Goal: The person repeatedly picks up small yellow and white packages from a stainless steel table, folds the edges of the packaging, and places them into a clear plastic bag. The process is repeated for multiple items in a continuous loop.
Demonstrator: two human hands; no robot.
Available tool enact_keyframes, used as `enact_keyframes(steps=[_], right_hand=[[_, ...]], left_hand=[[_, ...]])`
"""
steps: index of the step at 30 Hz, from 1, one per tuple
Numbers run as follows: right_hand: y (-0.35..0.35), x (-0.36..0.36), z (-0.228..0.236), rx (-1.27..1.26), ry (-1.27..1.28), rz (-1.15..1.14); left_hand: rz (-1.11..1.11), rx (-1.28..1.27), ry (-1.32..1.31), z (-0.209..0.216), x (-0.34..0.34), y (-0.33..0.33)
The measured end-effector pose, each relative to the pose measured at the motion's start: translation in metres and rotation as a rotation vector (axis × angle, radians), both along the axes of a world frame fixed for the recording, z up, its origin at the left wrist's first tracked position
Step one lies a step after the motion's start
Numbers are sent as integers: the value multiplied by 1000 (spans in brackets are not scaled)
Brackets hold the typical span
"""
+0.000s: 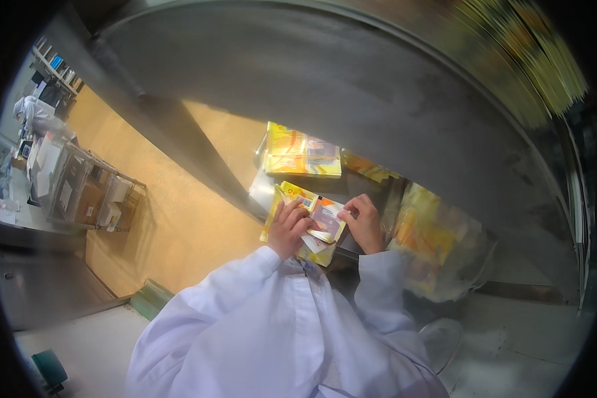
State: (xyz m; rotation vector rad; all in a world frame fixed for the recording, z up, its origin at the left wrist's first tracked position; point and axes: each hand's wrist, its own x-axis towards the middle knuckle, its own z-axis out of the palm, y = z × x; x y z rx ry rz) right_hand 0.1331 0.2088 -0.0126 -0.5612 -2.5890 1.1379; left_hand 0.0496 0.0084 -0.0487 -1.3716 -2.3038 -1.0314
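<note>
A stack of flat printed yellow packaging pouches [326,215] lies in front of my chest, with a pale purple panel and a dark square code on the top one. My left hand [288,231] is closed over the left part of the stack, fingers bent across the top pouches, whose near edges are fanned up. A white slip [314,245] sticks out beneath those edges. At the stack's right corner, my right hand [366,224] pinches the pouch edge between thumb and fingers. Just beyond lies a second pile of similar yellow pouches [302,159].
Clear plastic bags with yellow pouches [428,232] sit on the right. A large grey metal frame [325,73] arches across the far side, with a post [192,149] slanting down. Wire cart with boxes [96,192] stands left. A person in white [38,116] is farther off.
</note>
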Motion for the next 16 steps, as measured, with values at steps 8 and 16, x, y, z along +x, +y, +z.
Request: enact_keyframes(steps=[8,16], right_hand=[[-22,4,25,349,225,73],[-10,2,20,358,475,-206]], left_hand=[[22,37,7,2,1,0],[14,10,5,-3,0,-2]])
